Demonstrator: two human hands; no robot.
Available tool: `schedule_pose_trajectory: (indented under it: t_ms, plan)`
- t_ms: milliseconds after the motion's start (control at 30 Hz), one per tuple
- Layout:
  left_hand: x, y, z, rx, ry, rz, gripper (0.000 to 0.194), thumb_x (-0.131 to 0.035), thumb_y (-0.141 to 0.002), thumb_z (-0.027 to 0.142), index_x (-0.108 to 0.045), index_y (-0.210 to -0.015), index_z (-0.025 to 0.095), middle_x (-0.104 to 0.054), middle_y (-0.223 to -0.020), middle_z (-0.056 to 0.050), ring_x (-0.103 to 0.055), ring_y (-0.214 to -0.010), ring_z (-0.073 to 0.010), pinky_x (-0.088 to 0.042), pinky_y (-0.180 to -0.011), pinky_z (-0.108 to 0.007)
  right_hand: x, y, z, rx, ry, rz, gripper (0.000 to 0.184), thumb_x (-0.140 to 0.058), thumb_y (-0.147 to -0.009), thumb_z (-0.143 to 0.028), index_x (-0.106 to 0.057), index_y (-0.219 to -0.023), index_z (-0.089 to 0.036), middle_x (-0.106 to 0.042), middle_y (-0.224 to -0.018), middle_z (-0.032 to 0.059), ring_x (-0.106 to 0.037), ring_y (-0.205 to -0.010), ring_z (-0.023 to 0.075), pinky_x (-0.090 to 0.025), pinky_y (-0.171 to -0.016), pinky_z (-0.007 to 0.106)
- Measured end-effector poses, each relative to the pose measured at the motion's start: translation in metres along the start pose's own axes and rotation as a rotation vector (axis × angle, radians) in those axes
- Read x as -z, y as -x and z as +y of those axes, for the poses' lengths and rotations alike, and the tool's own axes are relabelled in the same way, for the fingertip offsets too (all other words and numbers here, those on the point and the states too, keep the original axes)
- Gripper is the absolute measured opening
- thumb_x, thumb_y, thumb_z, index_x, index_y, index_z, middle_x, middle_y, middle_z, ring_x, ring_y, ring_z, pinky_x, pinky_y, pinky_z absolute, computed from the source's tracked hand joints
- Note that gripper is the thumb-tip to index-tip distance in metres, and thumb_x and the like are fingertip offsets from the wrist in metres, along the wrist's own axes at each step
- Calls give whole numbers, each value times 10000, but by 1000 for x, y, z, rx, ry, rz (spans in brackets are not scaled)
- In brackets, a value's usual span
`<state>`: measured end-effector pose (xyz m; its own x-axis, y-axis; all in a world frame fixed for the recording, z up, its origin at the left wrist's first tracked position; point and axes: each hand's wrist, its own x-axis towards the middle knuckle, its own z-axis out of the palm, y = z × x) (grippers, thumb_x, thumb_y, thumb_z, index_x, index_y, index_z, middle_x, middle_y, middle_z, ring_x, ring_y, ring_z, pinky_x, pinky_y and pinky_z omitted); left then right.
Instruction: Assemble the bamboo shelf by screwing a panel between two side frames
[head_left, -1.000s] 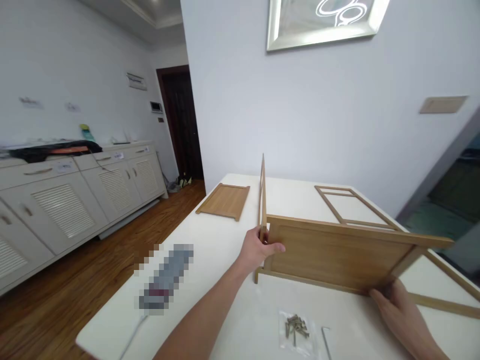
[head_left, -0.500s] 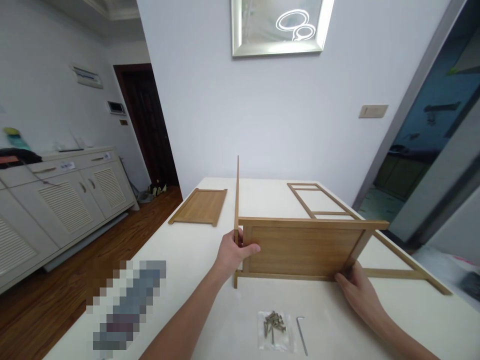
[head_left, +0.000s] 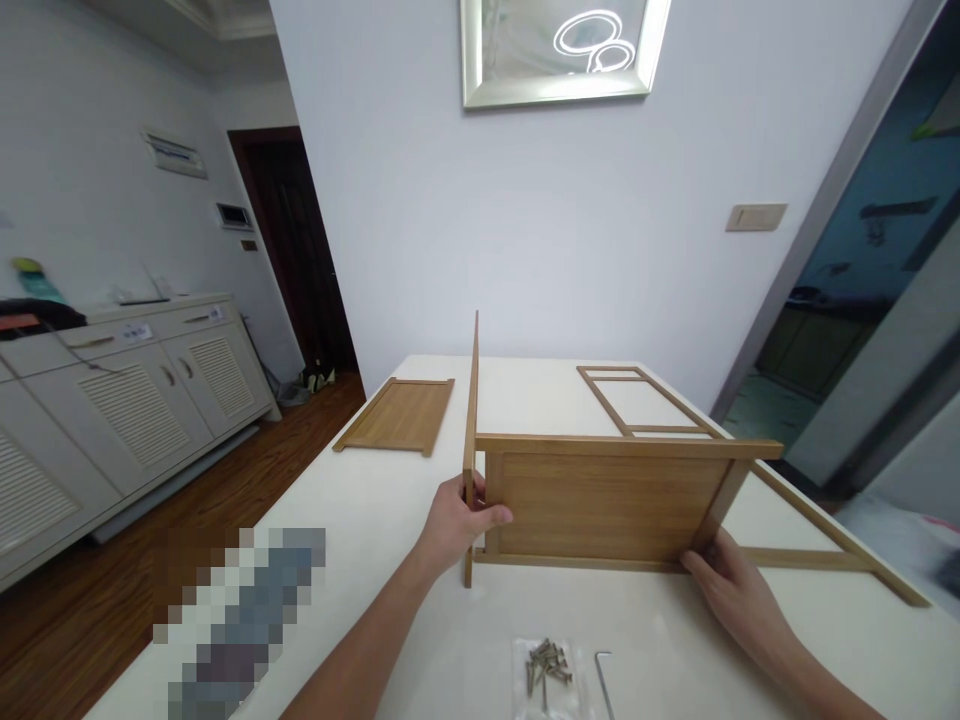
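A wooden shelf panel stands on its long edge across the white table. Its left end meets an upright wooden frame, seen nearly edge-on. My left hand is closed around this joint, thumb on the panel's face and fingers behind the frame; the fingertips are partly hidden. At the panel's lower right corner, my right hand grips the end, its thumb in front and its other fingers hidden behind. Nearer me lie a clear bag of screws and an L-shaped hex key.
Another wooden panel lies flat at the table's far left. A second open frame lies along the right side, partly behind the upright panel. A blurred-out item is at the near left. The wall rises behind the table.
Both hands keep their hold on the wooden pieces. The upright frame's near end and my left hand have shifted slightly left; the view has moved a little.
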<state>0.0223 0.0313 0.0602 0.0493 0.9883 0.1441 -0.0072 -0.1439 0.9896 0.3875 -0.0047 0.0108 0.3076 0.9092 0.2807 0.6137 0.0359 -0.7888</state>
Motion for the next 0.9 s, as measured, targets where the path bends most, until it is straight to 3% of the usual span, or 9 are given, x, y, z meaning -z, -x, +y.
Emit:
schedule_pose_trajectory:
  t_ms: [133,333,667,900]
  plan:
    - [5,-1,-7,28,34,-31,460,-910,-443,375,-559,-656,166,-537,-580,53,-500,-551,-91,-384,-503,-190,0,4,0,36,26,38,223,-524,-720,-404,-554,-885,-257,-665,-747,1,-647,-806,244,-521,-740,339]
    - [7,-4,-11,60,152,-126,493,-925,-421,393,-642,-744,152,-630,-693,-3,-613,-745,-185,-503,-678,-270,-2,10,-12,39,41,6,235,-497,-751,-395,-545,-923,-243,-677,-816,21,-632,-783,233,-509,-707,322]
    - [9,-4,-12,70,182,-143,463,-905,-466,448,-640,-691,141,-621,-655,-11,-605,-700,-180,-529,-734,-321,-5,9,1,28,12,4,331,-509,-737,-426,-538,-1014,-246,-668,-878,32,-620,-909,265,-490,-818,348]
    - [9,-2,-9,83,173,-138,442,-917,-458,404,-615,-652,147,-607,-635,8,-594,-682,-164,-514,-724,-298,-5,10,3,61,50,37,247,-503,-760,-425,-523,-934,-252,-646,-807,16,-619,-807,239,-501,-718,327]
